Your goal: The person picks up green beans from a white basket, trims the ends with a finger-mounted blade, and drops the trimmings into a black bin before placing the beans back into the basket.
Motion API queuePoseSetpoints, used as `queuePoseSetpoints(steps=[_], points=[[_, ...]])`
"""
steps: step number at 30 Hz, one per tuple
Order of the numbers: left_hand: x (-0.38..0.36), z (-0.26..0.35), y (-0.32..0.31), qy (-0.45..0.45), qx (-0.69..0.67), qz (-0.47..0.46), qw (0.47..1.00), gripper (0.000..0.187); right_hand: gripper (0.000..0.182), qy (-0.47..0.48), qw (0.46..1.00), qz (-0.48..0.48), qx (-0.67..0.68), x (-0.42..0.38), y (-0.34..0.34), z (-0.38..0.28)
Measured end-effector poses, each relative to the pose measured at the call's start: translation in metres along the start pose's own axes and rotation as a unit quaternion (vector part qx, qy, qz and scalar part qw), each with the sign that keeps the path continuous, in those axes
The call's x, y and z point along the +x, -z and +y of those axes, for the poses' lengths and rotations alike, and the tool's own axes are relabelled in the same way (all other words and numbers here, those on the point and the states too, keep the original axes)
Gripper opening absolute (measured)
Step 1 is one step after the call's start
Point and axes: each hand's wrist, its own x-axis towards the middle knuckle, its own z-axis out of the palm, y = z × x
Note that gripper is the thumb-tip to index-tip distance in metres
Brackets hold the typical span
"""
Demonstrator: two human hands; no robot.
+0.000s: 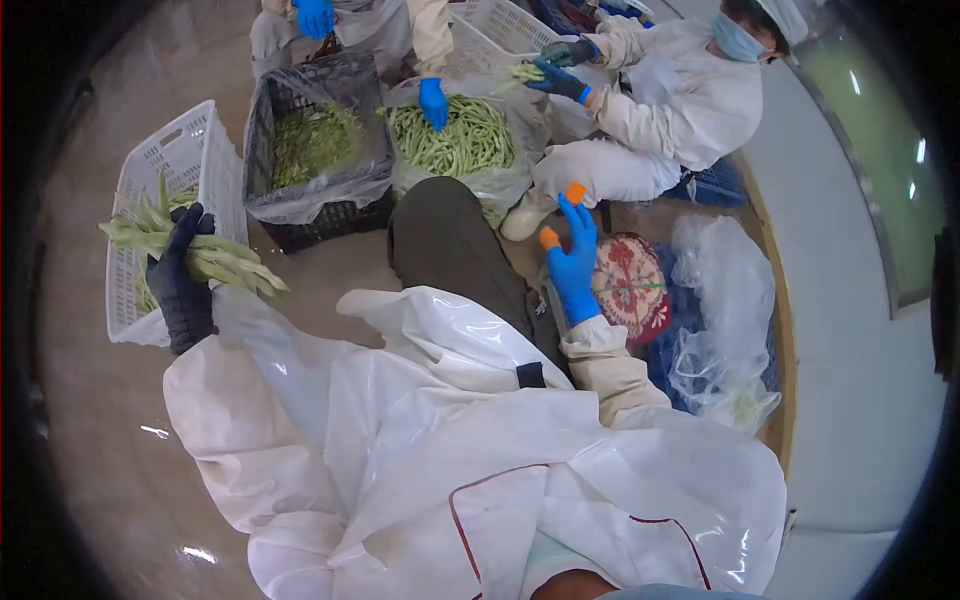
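left hand, left of frame: dark-gloved, closed around bunch of long green beans, in front of white crate | right hand, right of centre: blue-gloved, fingers parted, nothing visible in grip, orange caps on fingertips | upper centre: bean heap | upper right: co-worker

The top edge is cutting off a co-worker, so no head is showing. The left hand is hiding the middle of the bean bunch, and both are covering part of the white crate. A dark knee is blocking some of the bean bag. Green bits in the black crate are looking too blurry to name
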Motion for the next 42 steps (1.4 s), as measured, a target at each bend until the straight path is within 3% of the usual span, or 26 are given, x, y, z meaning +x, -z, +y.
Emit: queuePoseSetpoints(steps=[11,27,30,32,34,35,36,37,39,42], points=[[-0.002,0.004,-0.003,0.014,0.018,0.042,0.999,0.026,0.061,-0.002,0.998,-0.010,0.063,-0.001,-0.006,0.011],[-0.007,0.003,-0.002,0.007,0.033,0.011,0.999,0.032,0.062,-0.021,0.996,-0.017,0.090,0.003,-0.005,0.021],[-0.002,0.003,0.004,0.002,0.053,0.003,0.999,0.032,0.057,-0.138,0.974,-0.020,0.180,0.004,-0.004,0.017],[-0.010,0.010,-0.014,-0.008,0.125,0.040,0.991,0.029,0.046,-0.062,0.989,-0.006,0.134,0.019,0.002,0.000],[0.014,0.000,0.009,-0.040,0.165,-0.003,0.985,0.026,0.040,-0.009,0.982,-0.009,0.186,0.049,0.004,-0.054],[0.020,0.000,0.008,-0.028,0.146,0.008,0.989,0.025,0.040,0.059,0.985,-0.045,0.154,0.067,0.002,-0.067],[0.021,0.002,0.009,-0.066,0.162,-0.023,0.984,0.025,0.044,0.036,0.978,-0.079,0.192,0.080,-0.008,-0.092],[0.040,-0.007,0.025,-0.038,0.129,-0.023,0.991,0.026,0.043,0.060,0.965,-0.115,0.227,0.092,-0.024,-0.111],[0.043,-0.010,0.054,-0.149,0.248,-0.123,0.949,0.025,0.043,0.073,0.942,-0.231,0.233,0.099,-0.068,-0.156],[0.031,-0.005,0.072,-0.325,0.515,-0.120,0.784,0.030,0.033,0.115,0.908,-0.388,0.107,0.070,-0.170,-0.179]])
